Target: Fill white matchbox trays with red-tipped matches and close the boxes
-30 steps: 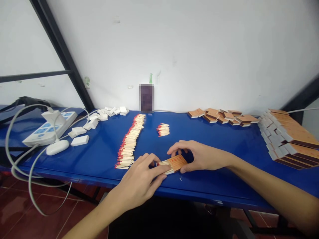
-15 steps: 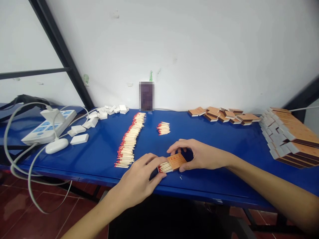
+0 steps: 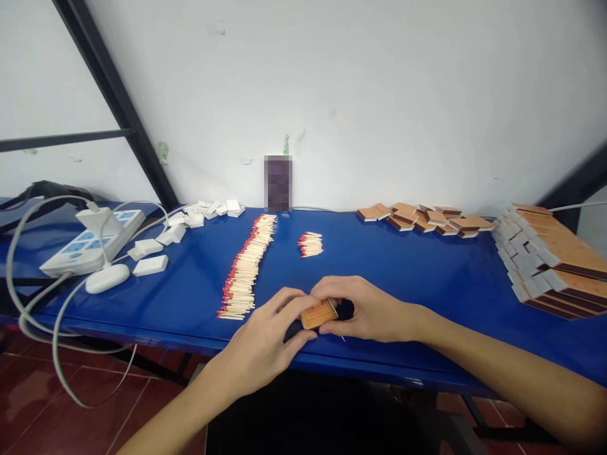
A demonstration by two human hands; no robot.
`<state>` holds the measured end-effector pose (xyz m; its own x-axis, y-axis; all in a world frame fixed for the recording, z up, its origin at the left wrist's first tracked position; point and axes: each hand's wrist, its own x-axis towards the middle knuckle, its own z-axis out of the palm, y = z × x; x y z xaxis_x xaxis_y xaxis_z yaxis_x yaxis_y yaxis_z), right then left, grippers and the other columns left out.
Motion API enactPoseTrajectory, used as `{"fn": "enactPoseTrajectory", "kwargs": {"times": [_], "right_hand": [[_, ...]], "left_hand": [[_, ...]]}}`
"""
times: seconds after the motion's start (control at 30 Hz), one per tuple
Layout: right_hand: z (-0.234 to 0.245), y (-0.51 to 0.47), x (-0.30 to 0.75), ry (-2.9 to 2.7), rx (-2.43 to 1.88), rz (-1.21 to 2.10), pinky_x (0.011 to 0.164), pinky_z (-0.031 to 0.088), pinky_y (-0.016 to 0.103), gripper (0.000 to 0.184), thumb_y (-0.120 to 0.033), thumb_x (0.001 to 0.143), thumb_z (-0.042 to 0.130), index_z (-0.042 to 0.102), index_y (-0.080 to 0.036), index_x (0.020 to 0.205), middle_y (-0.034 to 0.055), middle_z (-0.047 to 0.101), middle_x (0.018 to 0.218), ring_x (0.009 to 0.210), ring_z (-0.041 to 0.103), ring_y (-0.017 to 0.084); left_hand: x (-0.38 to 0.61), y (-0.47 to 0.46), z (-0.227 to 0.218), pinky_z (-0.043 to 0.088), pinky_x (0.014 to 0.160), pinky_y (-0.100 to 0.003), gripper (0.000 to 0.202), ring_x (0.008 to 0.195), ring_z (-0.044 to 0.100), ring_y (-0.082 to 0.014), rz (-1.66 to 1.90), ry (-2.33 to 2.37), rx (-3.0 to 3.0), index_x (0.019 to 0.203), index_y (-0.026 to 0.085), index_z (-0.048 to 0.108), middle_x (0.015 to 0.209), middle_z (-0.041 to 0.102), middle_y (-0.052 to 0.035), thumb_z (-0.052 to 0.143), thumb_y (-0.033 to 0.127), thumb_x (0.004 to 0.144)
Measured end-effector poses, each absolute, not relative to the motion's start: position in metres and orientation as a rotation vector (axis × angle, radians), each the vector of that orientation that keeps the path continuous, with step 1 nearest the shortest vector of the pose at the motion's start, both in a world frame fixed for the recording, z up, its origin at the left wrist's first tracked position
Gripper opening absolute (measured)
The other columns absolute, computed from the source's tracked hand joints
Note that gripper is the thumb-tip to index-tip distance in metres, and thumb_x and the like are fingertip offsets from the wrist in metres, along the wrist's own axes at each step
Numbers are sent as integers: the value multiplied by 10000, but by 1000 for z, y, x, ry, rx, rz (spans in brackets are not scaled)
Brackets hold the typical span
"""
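The single view comes from a camera worn on the person's head, looking forward and steeply down across a glossy blue bench (image 3: pixel 427 278). It sits above the near edge, close enough that the bare left hand (image 3: pixel 268 338) and bare right hand (image 3: pixel 372 309) fall just below the middle of the picture, with the forearms running in from the lower left and lower right. The lens takes in a wide field: a plain white wall (image 3: pixel 379 95) fills the upper part, a slanting black metal post (image 3: pixel 114 95) crosses the upper left, and a dark red tiled floor (image 3: pixel 57 385) shows at the lower left.
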<state>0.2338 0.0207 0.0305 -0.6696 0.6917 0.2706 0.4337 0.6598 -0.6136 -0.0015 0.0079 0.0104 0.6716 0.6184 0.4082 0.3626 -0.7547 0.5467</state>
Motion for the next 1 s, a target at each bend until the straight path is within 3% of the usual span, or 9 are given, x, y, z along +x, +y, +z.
{"fn": "enactPoseTrajectory", "kwargs": {"times": [0.53, 0.63, 0.73, 0.87, 1.0], "right_hand": [[33, 18, 234, -2461, -865, 571, 817, 514, 310, 226, -256, 847, 692, 639, -196, 1059, 46, 687, 1024, 902, 629, 163], [38, 6, 245, -2500, -955, 291, 889, 503, 387, 240, -276, 868, 671, 644, -209, 1097, 63, 710, 1068, 957, 642, 206], [49, -20, 278, -2417, -1067, -68, 935, 491, 444, 261, -281, 898, 638, 636, -225, 1153, 85, 714, 1149, 1011, 651, 238], [69, -65, 358, -2011, -1331, -518, 838, 544, 403, 288, -291, 906, 619, 638, -268, 1192, 66, 729, 1109, 999, 673, 244], [71, -100, 442, -1751, -1691, -885, 798, 541, 454, 378, -488, 921, 512, 677, -200, 1103, 113, 740, 1043, 912, 688, 296]], "left_hand": [[-2, 10, 9, 498, 951, -337, 357, 1102, 581, -205, 811, 739, 2508, 1299, 296, 501, 1248, 545, -48, 606, 177, 979], [-4, 9, 7, 490, 965, -374, 307, 1126, 572, -232, 899, 738, 2607, 1301, 267, 511, 1276, 534, -82, 579, 247, 1002], [-6, 7, 6, 493, 929, -368, 219, 1087, 585, -232, 1068, 682, 2700, 1228, 227, 565, 1212, 565, -95, 540, 220, 1010], [-8, 7, 8, 498, 864, -301, 191, 1003, 598, -184, 1257, 546, 2708, 1134, 193, 619, 1106, 585, -81, 531, 113, 985], [-5, 6, 10, 488, 822, -292, 196, 940, 601, -168, 1287, 468, 2736, 1089, 175, 639, 1048, 602, -76, 528, 67, 970]]}}
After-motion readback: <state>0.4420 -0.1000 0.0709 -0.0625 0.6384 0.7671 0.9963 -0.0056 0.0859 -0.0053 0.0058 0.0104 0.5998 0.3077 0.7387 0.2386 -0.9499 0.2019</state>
